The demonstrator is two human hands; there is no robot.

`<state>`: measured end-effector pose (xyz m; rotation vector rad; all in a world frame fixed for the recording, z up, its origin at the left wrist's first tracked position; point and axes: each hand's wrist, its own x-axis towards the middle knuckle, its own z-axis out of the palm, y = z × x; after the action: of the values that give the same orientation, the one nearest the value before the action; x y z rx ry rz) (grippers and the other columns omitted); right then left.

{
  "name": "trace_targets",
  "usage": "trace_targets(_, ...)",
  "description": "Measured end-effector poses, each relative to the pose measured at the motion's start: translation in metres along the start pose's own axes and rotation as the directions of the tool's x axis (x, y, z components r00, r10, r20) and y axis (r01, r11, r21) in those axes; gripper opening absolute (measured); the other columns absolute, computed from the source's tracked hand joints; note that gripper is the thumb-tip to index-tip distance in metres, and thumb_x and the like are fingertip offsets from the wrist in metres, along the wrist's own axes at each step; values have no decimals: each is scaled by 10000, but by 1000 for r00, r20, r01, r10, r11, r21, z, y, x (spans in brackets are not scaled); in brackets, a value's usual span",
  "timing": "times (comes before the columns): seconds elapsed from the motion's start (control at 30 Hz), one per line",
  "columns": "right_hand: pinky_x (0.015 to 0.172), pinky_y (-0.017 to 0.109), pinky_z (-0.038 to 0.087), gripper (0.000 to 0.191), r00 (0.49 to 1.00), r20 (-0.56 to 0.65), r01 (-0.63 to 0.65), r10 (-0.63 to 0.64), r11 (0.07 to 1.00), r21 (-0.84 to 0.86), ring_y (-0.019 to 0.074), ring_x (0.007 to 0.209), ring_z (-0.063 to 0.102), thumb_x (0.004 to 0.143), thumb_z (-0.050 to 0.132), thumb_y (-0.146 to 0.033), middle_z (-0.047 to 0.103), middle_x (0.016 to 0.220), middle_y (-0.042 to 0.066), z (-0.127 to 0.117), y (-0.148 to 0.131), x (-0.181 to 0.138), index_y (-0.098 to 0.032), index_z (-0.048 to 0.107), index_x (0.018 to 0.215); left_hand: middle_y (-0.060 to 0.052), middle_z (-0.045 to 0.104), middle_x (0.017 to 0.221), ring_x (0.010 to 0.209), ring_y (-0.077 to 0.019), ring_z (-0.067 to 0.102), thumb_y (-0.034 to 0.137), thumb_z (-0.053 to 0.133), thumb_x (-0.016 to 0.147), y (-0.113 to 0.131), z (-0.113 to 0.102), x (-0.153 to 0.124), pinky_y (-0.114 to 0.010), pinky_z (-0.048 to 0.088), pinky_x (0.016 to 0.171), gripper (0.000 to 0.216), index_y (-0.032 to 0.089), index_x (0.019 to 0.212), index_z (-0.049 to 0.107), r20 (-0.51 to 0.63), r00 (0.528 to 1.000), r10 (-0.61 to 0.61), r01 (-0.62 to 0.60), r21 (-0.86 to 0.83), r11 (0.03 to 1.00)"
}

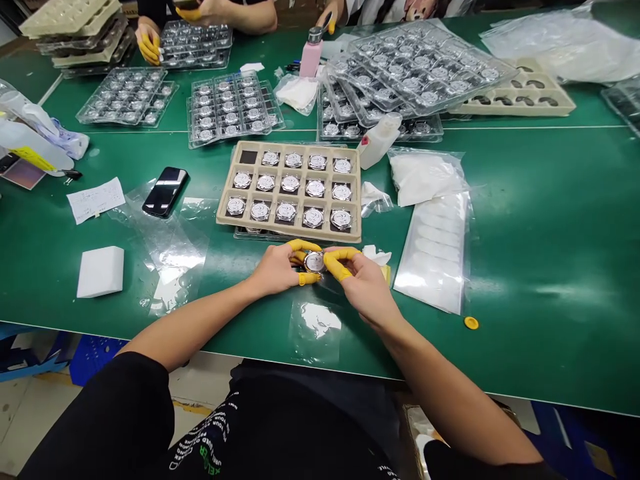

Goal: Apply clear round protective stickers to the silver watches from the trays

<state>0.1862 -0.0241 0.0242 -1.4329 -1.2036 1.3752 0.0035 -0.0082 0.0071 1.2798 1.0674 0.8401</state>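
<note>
Between my two hands is a round silver watch case [315, 261], its pale face turned up. My left hand [281, 268], with yellow finger cots, grips the case from its left side. On the opposite edge, my right hand [361, 277] pinches with yellow-covered thumb and forefinger; whatever lies under those fingertips is hidden. Just beyond my hands sits a beige compartment tray [363, 230] filled with similar watch cases, apart from the far left compartment, which shows only a dark bottom. A crumpled white tissue [376, 255] lies beside my right hand.
A phone [165, 192], a white foam block [101, 272] and a paper slip [96, 199] lie left. Plastic sleeves [434, 247], a white bottle [380, 141] and a loose yellow finger cot [471, 323] are right. Stacked clear trays [420, 67] and a co-worker's hand [149, 43] are across the table.
</note>
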Motion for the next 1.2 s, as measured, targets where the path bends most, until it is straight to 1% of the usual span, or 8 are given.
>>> trace_targets(0.1, 956, 460, 548, 585, 999, 16, -46, 46, 999, 6, 262, 972, 691, 619, 836, -704, 749, 991, 91, -2, 1, 3, -219, 695, 913, -41, 762, 874, 806, -153, 737, 164, 902, 584, 0, -1, 1, -293, 606, 844, 613, 144, 1167, 714, 17, 1000, -16, 16, 6, 1000)
trace_targets(0.17, 934, 463, 554, 572, 999, 21, -48, 49, 999, -9, 265, 943, 697, 617, 838, -699, 752, 954, 87, -3, 2, 5, -218, 693, 890, -45, 762, 879, 808, -154, 736, 173, 903, 584, 0, -2, 2, -296, 605, 844, 621, 142, 1175, 715, 27, 999, -22, 22, 9, 1000)
trace_targets(0.33, 924, 461, 547, 501, 1000, 20, -8, 9, 998, -69, 242, 892, 685, 686, 809, -663, 748, 952, 72, -2, 7, 6, -223, 701, 900, -54, 768, 904, 835, -165, 740, 180, 896, 590, -2, -2, 2, -306, 608, 859, 628, 145, 1192, 718, 29, 1000, -10, 10, 30, 1000)
trace_targets(0.6, 838, 433, 564, 491, 1000, -12, 3, -3, 999, -48, 238, 852, 682, 674, 820, -655, 744, 896, 63, 2, 10, 7, -229, 688, 879, -58, 780, 924, 852, -176, 750, 172, 890, 601, -3, -1, 1, -318, 617, 877, 607, 150, 1185, 726, 22, 1000, 13, -14, 61, 998)
trace_targets(0.97, 855, 443, 555, 501, 1000, -30, 2, -4, 998, -63, 239, 867, 680, 681, 811, -663, 745, 913, 65, 1, 10, 6, -224, 687, 888, -63, 768, 915, 859, -182, 748, 189, 892, 605, 0, -1, 0, -343, 613, 906, 618, 139, 1196, 719, 25, 1000, -11, 9, 69, 998)
trace_targets(1.2, 858, 438, 557, 421, 999, -35, 27, -31, 994, -105, 243, 893, 686, 740, 792, -605, 748, 937, 64, 1, 14, 6, -231, 689, 904, -61, 771, 918, 867, -184, 750, 184, 888, 612, 1, -1, -1, -348, 612, 918, 604, 145, 1191, 722, 24, 1000, -6, 4, 70, 998)
